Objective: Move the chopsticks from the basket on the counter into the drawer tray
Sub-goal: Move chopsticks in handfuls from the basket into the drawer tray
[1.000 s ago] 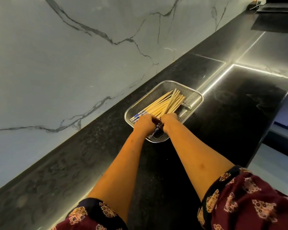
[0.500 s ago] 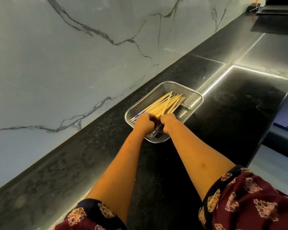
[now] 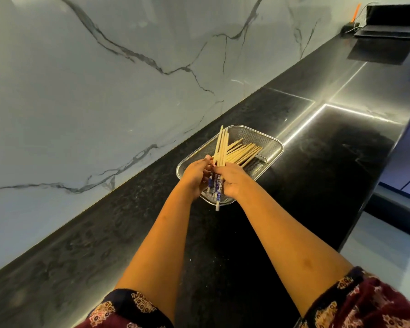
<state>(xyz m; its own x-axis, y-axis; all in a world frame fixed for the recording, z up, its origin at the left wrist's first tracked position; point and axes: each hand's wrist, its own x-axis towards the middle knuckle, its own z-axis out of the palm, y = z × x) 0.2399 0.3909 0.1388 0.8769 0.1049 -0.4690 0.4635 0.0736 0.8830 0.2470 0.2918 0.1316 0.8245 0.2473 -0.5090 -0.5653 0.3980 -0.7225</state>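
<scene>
Chopsticks [image 3: 221, 147] now raised, blk counter [image 3: 329, 162]

I see two bare forearms, and my left hand [image 3: 194, 172] and right hand [image 3: 232, 179] wear nothing. Short maroon sleeves [image 3: 365, 301] with dark hems end above the elbows, printed with small cream and orange block motifs.

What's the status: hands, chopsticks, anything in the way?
Left hand and right hand both closed on a raised bundle of chopsticks. Loose chopsticks lie in the mesh basket. Drawer tray not in view; counter unobstructed.
</scene>
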